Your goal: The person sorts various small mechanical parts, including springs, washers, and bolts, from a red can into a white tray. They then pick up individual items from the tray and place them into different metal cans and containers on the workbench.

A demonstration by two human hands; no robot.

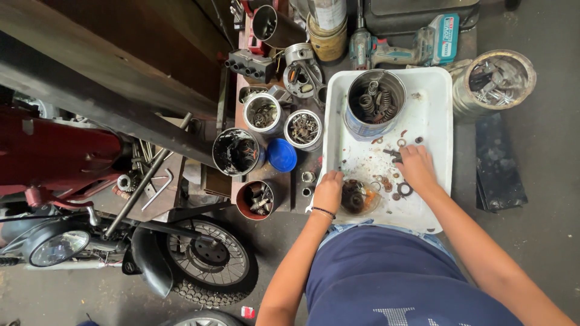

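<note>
Left hand (329,188): grip curled against the rim of a small clear bowl (360,198) of rusty parts at the near edge of the white tray (436,115); whether it clasps the rim cannot be told. Right hand (415,166): grip part closed, fingertips on small dark parts mid-tray; washers (403,189) lie scattered just beside it. Beyond, a tin of springs (375,104) stands in the tray's far left corner. Left of the tray, tins of hardware (303,128) and a blue lid (281,155) crowd the desk. Tray's right half stays open. Cordless drill (403,49) farthest.
</note>
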